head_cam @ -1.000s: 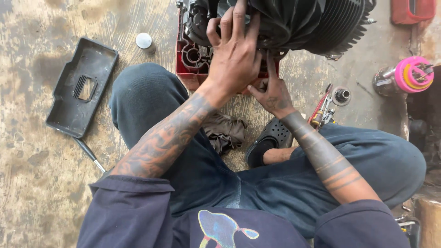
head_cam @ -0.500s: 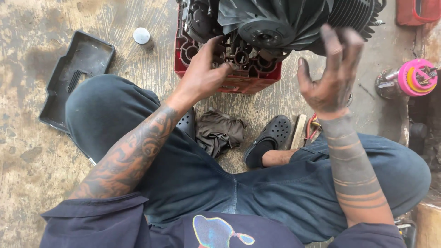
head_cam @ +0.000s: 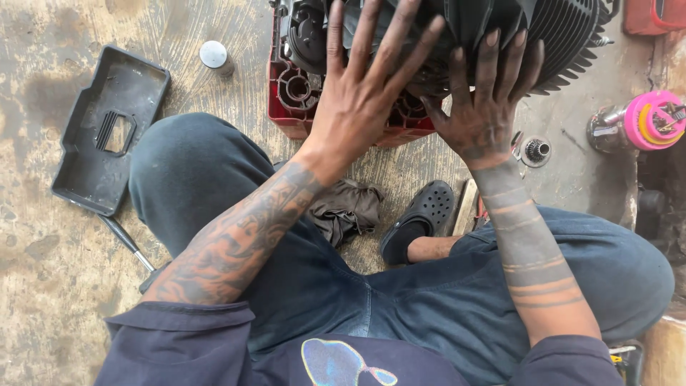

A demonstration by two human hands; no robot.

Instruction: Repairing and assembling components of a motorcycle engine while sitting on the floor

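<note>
two open hands press on a black ribbed metal engine [head_cam: 564, 28] that sits on a red plastic crate [head_cam: 286, 107].

the engine is at the top edge of the dirty concrete floor [head_cam: 43, 286], right in front of the sitting person. the left hand [head_cam: 361, 93] lies flat on it with fingers spread wide, not gripping. the right hand [head_cam: 486, 107] rests beside it, fingers stretched out too, holding nothing. a dark crumpled rag [head_cam: 346, 207] lies on the floor just under the crate, near a black rubber clog [head_cam: 421, 218]. a black plastic cover [head_cam: 107, 129] lies near the left edge, with a small silver cap [head_cam: 213, 54] above it. a pink round spool [head_cam: 650, 118] sits at the right edge.
</note>
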